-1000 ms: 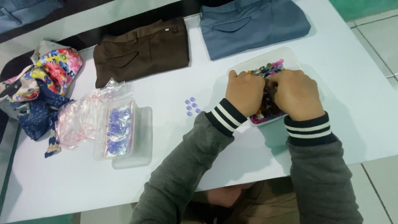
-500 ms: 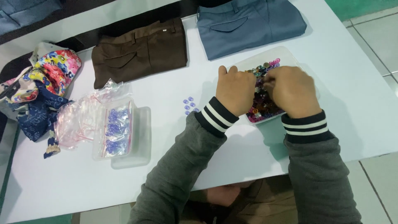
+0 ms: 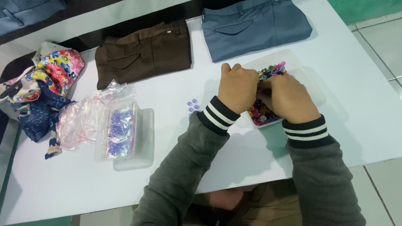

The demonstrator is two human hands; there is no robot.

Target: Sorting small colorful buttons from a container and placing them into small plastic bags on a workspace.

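A clear plastic tray [image 3: 310,80] on the white table holds a heap of small colourful buttons [image 3: 260,115]. Both my hands are down in it, knuckles up and side by side. My left hand [image 3: 238,87] has its fingers curled under at the tray's left part. My right hand [image 3: 289,98] covers the middle of the heap, its fingertips touching the left hand's. Whatever the fingers pinch is hidden beneath the hands. A few lilac buttons [image 3: 192,106] lie loose on the table just left of my left wrist.
A zip bag of lilac buttons [image 3: 118,132] rests on a clear lid [image 3: 144,144], beside crumpled empty bags [image 3: 79,122]. Folded brown trousers [image 3: 142,52] and blue-grey trousers [image 3: 255,27] lie at the back. Floral cloth [image 3: 52,73] sits far left. The table's front edge is near my elbows.
Both hands stay in the tray and have drawn closer together over the buttons. Nothing else on the table has moved.
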